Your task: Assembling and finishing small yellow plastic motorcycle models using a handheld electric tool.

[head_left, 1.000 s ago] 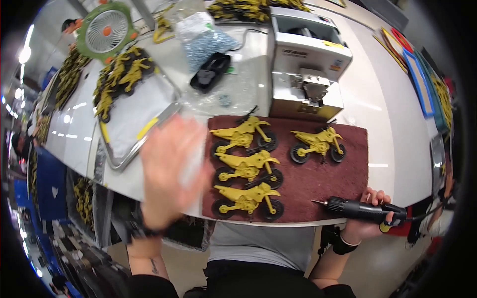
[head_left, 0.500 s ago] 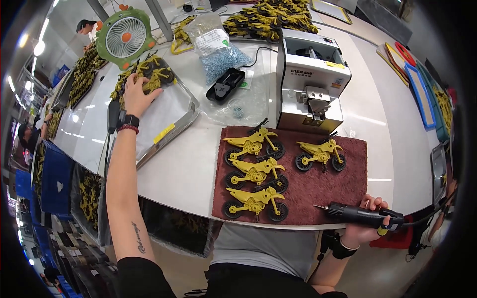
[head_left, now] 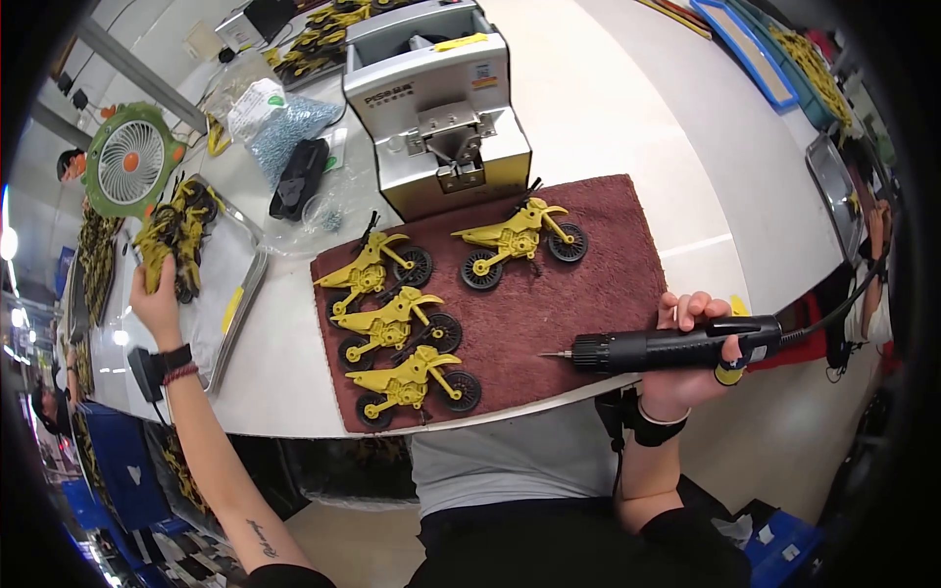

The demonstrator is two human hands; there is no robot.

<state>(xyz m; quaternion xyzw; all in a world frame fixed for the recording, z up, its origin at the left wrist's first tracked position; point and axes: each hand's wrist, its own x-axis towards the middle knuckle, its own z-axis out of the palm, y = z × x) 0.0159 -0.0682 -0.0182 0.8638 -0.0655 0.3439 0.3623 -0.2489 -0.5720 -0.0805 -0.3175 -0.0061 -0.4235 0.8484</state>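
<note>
My left hand (head_left: 159,306) is closed on a yellow toy motorcycle (head_left: 157,245) at the edge of a pile on a metal tray (head_left: 247,284); some of its fingers are hidden behind the yellow parts. In my right hand (head_left: 686,387) lies a black electric screwdriver (head_left: 642,350), its bit pointing left above a dark red cloth mat (head_left: 549,304). Three yellow toy motorcycles with black wheels form a column on the mat's left side, the nearest motorcycle (head_left: 404,380) by the front edge. Another toy motorcycle (head_left: 520,233) lies farther right, towards the back.
Behind the mat stands a silver screw feeder (head_left: 441,118). To its left are a bag of bluish screws (head_left: 284,127) and a black plastic case (head_left: 299,179). A green fan (head_left: 132,162) stands behind the pile. A blue-rimmed tray (head_left: 750,54) is at the far right.
My view has turned to the right, so the mat and feeder appear farther left. My left hand has gone from reaching over the pile to gripping at its near edge. The screwdriver stays held.
</note>
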